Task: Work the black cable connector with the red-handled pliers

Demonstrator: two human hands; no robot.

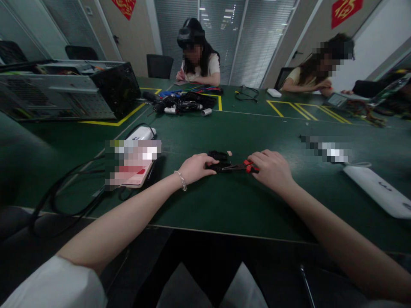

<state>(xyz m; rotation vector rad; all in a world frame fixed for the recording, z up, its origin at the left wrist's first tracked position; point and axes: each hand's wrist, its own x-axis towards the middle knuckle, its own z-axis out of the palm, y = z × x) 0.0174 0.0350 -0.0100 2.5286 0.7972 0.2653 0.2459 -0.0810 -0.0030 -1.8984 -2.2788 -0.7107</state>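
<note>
Over the green table, my right hand [271,169] is closed around the red and black handles of a pair of pliers [239,166]. The pliers point left, and their jaws reach a small black part [221,167]. My left hand [197,167], with a bracelet at the wrist, pinches that black part between thumb and fingers. Its exact kind is too dark to make out. Just behind it lies another dark piece [217,155], and beside that a small pale bit [229,153].
Left are a phone [136,171], a white power bank [141,133] and black cables [53,192]. A computer case [64,92] stands at the far left. Tools and cables [180,102] lie further back. Another white power bank [379,188] is at right. Two people sit opposite.
</note>
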